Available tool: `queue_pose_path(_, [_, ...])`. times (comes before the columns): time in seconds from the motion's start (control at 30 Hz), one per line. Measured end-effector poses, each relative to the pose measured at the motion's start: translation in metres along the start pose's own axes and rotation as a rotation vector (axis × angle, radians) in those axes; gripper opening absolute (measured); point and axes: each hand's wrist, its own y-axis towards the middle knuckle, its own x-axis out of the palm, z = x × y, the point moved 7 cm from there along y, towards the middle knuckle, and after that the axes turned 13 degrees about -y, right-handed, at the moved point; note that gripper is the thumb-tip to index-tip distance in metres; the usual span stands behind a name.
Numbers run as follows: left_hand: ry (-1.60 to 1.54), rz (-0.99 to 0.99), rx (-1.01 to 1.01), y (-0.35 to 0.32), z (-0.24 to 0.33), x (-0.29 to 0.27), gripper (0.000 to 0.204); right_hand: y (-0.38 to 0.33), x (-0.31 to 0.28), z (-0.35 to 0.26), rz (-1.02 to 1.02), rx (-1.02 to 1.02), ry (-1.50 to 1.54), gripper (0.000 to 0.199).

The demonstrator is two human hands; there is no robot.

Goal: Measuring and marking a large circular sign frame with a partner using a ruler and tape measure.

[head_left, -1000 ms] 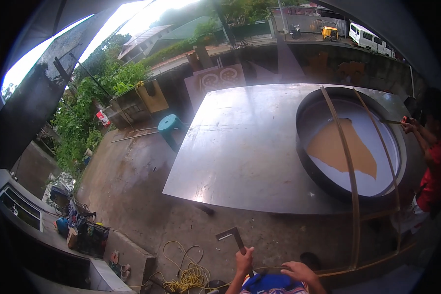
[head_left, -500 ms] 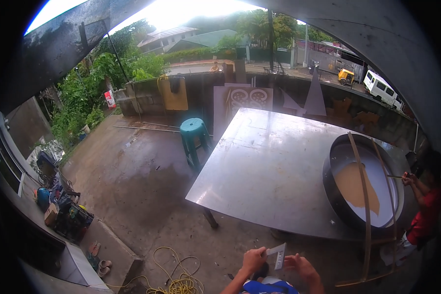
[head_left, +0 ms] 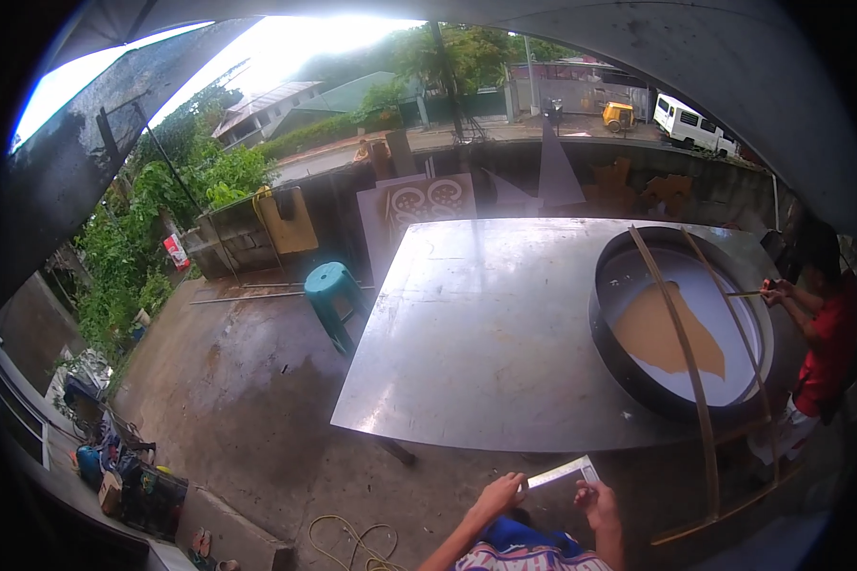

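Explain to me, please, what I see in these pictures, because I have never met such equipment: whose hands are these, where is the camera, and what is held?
These are a person's own bare hands, not a machine. Every picture comes from one wide fisheye camera on that person's head, looking down, so straight edges bend near the rim.

The left hand holds the long part of an L-shaped ruler. The right hand is at its short part; whether it grips is hard to tell.

On the metal table lies a big round dark frame, with a brown shape inside on a pale surface. Two thin strips cross above. At the right stands another person in red.
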Motion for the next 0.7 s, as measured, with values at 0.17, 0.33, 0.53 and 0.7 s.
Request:
queue_pose_path(0.17, [-0.002,-0.117,0.075,0.031,0.012,-0.004,0.019,0.024,-0.044,-0.006,0.084,0.069,0.159,0.03])
queue_pose_path(0.33, [0.095,-0.261,-0.02,0.059,0.024,-0.014,0.017,0.04,-0.063,-0.005,0.151,0.12,0.238,0.031])
queue_pose_path(0.53, [0.105,-0.291,-0.016,0.092,0.024,-0.058,0.024,0.066,-0.052,-0.006,0.109,0.113,0.52,0.032])
queue_pose_path(0.7, [0.199,-0.301,0.119,0.142,0.051,-0.081,0.023,0.091,-0.043,-0.02,0.148,0.069,0.624,0.033])
